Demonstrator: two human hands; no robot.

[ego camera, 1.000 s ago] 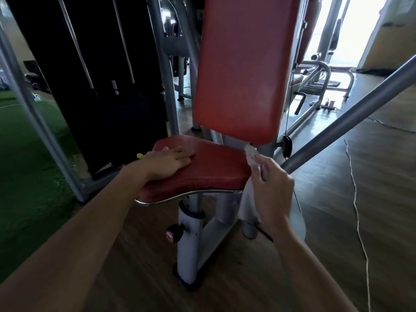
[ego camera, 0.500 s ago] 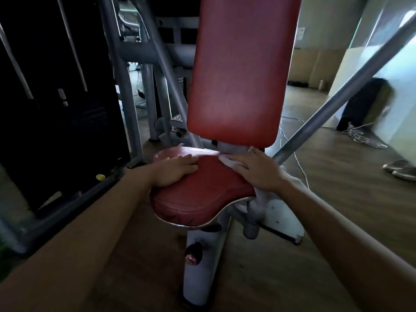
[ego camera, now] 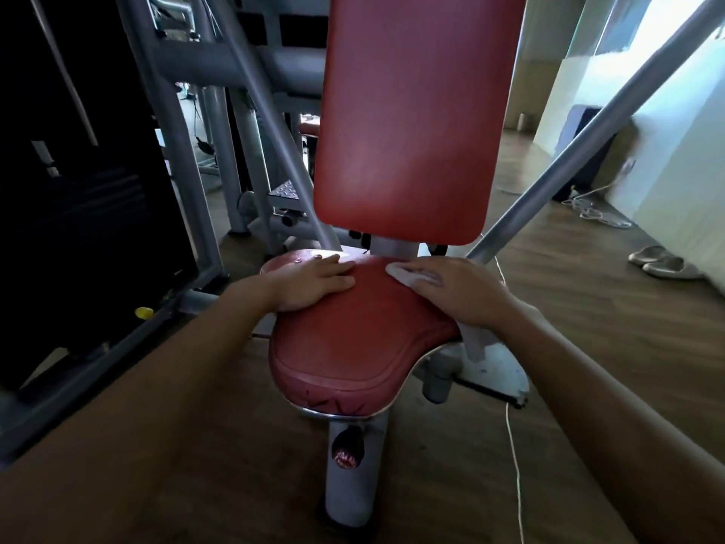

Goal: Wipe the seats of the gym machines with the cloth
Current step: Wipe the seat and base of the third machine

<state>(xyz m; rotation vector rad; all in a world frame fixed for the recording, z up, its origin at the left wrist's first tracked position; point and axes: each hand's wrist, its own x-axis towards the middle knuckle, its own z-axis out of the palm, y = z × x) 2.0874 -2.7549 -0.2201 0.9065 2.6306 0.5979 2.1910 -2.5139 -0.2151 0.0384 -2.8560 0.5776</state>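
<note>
A red padded seat (ego camera: 353,347) of a gym machine fills the middle of the view, with a tall red backrest (ego camera: 416,119) behind it. My left hand (ego camera: 310,282) rests flat on the seat's back left part, fingers straight. On the back right of the seat my right hand (ego camera: 459,292) presses a white cloth (ego camera: 404,274) down with flat fingers. Most of the cloth is hidden under that hand; a strip of it hangs off the seat's right edge.
A grey diagonal frame bar (ego camera: 580,143) runs up to the right behind the seat. A dark weight stack (ego camera: 78,190) and grey uprights stand at left. A seat post with a red knob (ego camera: 347,451) is below. Shoes (ego camera: 663,265) and a white cord (ego camera: 514,457) lie on the wooden floor.
My right hand brought the cloth from beside the seat's right edge onto the seat and now presses it flat. The view shifted rightward and closer. The left hand stayed on the seat.
</note>
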